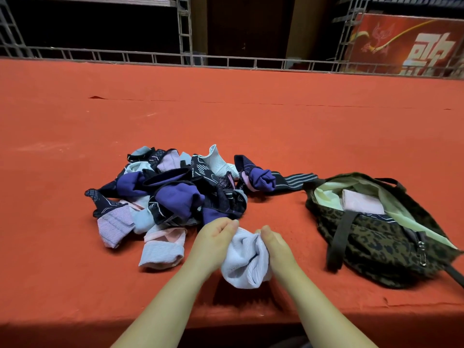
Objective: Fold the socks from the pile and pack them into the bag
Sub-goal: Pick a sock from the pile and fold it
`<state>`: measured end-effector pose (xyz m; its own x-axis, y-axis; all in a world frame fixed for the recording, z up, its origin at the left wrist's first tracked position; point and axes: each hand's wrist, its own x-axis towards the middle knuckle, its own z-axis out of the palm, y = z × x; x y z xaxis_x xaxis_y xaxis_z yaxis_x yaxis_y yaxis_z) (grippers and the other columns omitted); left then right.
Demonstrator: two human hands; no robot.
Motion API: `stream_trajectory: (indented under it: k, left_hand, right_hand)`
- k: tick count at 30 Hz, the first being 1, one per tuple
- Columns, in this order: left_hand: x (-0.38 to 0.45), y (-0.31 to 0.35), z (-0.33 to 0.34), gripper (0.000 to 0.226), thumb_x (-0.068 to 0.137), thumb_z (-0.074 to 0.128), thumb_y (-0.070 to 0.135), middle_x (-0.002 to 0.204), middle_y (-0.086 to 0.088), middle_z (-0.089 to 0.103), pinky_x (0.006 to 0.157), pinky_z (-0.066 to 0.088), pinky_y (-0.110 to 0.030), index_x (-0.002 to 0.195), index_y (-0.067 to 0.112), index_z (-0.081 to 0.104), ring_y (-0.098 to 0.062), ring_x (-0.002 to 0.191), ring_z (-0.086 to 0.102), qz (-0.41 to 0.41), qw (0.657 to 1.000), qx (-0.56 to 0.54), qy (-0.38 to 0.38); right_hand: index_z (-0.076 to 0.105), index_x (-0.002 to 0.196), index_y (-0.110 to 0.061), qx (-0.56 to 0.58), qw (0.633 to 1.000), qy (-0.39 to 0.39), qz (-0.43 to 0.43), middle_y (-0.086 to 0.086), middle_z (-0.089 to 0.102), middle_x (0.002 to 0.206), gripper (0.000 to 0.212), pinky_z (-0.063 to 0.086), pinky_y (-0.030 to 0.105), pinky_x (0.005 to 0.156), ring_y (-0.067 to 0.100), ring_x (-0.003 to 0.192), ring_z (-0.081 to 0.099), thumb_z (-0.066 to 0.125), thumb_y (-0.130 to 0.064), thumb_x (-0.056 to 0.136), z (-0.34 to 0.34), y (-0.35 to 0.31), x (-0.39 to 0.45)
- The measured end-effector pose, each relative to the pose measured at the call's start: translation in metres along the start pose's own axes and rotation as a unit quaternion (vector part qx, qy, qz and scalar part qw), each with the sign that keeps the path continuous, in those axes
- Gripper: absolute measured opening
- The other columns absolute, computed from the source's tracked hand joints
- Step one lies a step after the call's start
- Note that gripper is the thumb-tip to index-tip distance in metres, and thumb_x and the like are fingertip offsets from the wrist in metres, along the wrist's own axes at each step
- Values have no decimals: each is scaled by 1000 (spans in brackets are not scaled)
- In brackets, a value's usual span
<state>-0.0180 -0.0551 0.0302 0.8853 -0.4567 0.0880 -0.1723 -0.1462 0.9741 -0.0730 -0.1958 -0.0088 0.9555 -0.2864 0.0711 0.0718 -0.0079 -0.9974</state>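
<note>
A pale lilac sock [244,262] hangs bunched between my two hands, just above the red table near its front edge. My left hand [213,241] grips its left side and my right hand [275,244] grips its right side, fingers curled into the fabric. Behind my hands lies the pile of socks [173,194] in purple, navy, pink and light blue. At the right stands the open leopard-print bag [376,237], with a folded pink sock [361,203] inside against its pale green lining.
The red cloth-covered table [226,121] stretches far back to a metal truss rail [226,62]. A purple and striped dark sock [276,182] lies between pile and bag. The bag's dark strap [339,242] hangs over its front. A red banner [406,43] stands at the back right.
</note>
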Motion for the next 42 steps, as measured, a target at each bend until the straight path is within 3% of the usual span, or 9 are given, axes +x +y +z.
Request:
stream_trajectory:
  k: [7,17,20,23,27,31,34,38,42]
  left_hand:
    - [5,-14,2,37,96,50,17,54,14,42,59,32,-27,59,19,46,-5,56,36,-3,994,-48,95]
    - [24,-30,4,26,98,47,25,81,-9,56,78,42,-38,76,15,58,-20,79,52,-130,906,-324,240]
    - [28,-35,1,25,98,48,22,77,-6,58,79,42,-37,76,14,58,-20,78,52,-134,916,-321,200]
    - [25,-37,-9,25,96,51,19,73,2,57,76,40,-32,71,18,57,-17,77,50,-77,983,-108,129]
    - [5,-21,-19,16,82,61,25,70,4,56,68,41,-25,68,21,54,-10,69,50,94,986,32,136]
    - [-14,-19,-3,14,71,61,35,66,7,59,64,44,-27,67,22,56,-6,62,53,81,990,116,-15]
    - [-12,-31,-4,16,74,71,25,69,8,55,63,44,-24,74,24,55,-5,59,48,19,995,75,55]
    - [-13,-30,-4,21,71,76,16,78,10,60,66,41,-9,79,23,58,6,67,53,15,998,53,16]
    - [-13,-26,-3,21,76,73,8,63,9,56,56,38,-14,68,15,54,0,55,47,-16,999,3,-31]
  right_hand:
    - [51,58,-11,43,991,44,118,-2,50,49,50,38,25,52,9,47,46,57,-54,82,-3,10,-8]
    - [66,96,9,219,957,45,186,18,65,74,59,46,24,45,20,54,61,61,-45,73,3,15,1]
    - [59,112,13,240,951,38,191,25,65,95,69,54,32,59,28,72,65,70,-44,75,7,21,-2]
    - [58,109,12,191,960,81,186,30,63,100,72,46,47,84,34,90,60,70,-48,70,16,25,-6]
    - [55,76,-9,132,966,154,161,11,60,76,31,43,36,70,21,70,55,66,-36,85,16,29,-6]
    - [54,83,-6,173,973,86,124,11,64,77,28,49,27,63,18,68,61,62,-33,86,27,18,-12]
    - [51,104,8,225,969,39,99,23,66,95,50,56,34,73,28,84,65,63,-35,81,35,13,-16]
    - [50,122,7,255,964,-4,78,22,65,115,85,54,36,83,29,99,65,80,-48,65,32,10,-18]
    - [58,121,-5,244,965,-51,86,17,65,117,63,51,34,90,27,107,63,75,-43,73,22,8,-23]
